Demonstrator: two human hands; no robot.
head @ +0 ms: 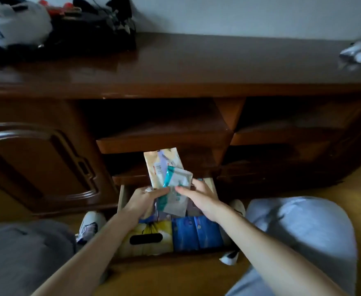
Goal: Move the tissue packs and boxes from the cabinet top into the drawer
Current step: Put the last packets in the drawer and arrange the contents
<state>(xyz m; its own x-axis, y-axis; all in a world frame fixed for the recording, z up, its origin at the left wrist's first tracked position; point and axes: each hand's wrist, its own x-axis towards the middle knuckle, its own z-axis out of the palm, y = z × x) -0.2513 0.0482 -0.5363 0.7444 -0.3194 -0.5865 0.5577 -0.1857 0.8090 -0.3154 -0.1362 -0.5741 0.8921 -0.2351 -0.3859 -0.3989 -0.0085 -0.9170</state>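
Note:
Above the open drawer at the bottom of the dark wooden cabinet, my left hand grips a tall beige tissue pack and a teal-and-white pack that leans against it. My right hand touches the teal-and-white pack from the right with thumb and fingers. A second teal-and-white pack hangs just below, between the hands. In the drawer lie a yellow tissue box with a dark oval slot and a blue tissue pack. A small white crumpled pack lies at the far right of the cabinet top.
A white bag and black items with cables crowd the top's left end. Open shelves sit above the drawer, a carved door to the left. My knees in grey trousers flank the drawer on a wooden floor.

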